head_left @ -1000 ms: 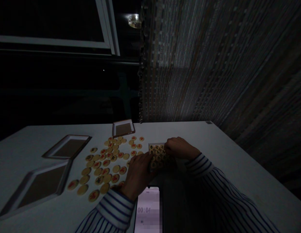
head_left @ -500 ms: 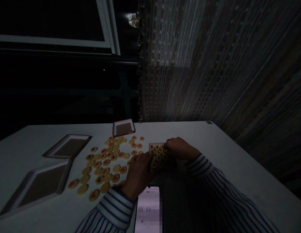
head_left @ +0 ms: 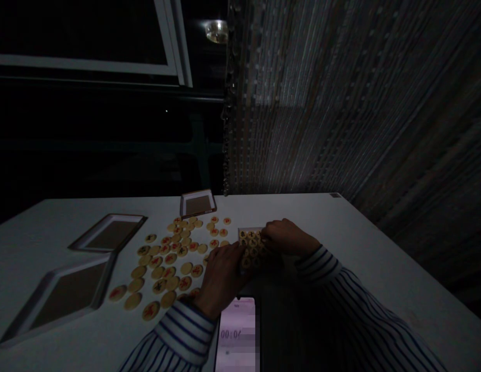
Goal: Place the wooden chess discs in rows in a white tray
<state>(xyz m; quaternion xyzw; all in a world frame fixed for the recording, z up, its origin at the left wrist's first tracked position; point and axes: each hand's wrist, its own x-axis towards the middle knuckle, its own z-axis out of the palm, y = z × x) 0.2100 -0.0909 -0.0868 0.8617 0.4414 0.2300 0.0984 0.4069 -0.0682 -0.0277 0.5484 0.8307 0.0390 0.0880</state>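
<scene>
A small box (head_left: 250, 229) holds round Chinese chess pieces (head_left: 250, 249) in rows, their faces marked in black. Along its left side lies my left hand (head_left: 222, 271), fingers closed against the box. My right hand (head_left: 287, 237) is at the box's upper right corner with its fingers curled down over the pieces. What those fingertips hold, if anything, is hidden. Many loose chess pieces (head_left: 172, 283), some with red marks, some with black and some plain, are scattered on the table left of my left hand.
A lit phone (head_left: 237, 343) showing a timer lies below my hands. Two shallow trays (head_left: 107, 235) (head_left: 65, 297) are on the table's left side, and another tray (head_left: 198, 204) is at the back. Behind the white table (head_left: 364, 279) hangs a string curtain (head_left: 287, 103). The room is dark.
Both hands and the box keep nearly the same place. The curtain's left edge has swung slightly to the right, baring more of a lamp behind it.
</scene>
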